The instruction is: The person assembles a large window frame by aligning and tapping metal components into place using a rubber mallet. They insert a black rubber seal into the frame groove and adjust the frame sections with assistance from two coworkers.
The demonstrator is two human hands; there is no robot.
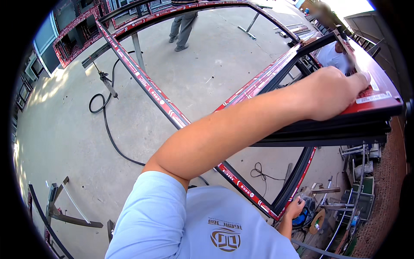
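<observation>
A large window frame (157,97), dark with red protective film, spans the middle of the view. Across it, at the right, lies a smaller dark frame (327,129) with red film on its top face. My left arm reaches over to the right, and my left hand (334,93) is closed on this smaller frame near its corner. Its fingertips are partly hidden. Lower down, my right hand (295,208) is beside the near corner of the large frame, its fingers pinched together. What they hold is too small to make out.
A person in grey trousers (183,30) stands beyond the frame; another in a white shirt (332,56) is at its far right. A caulking gun (108,84) hangs at the left by a black hose (108,125). Metal profiles (64,211) lie lower left; tools and bins (362,198) stand right.
</observation>
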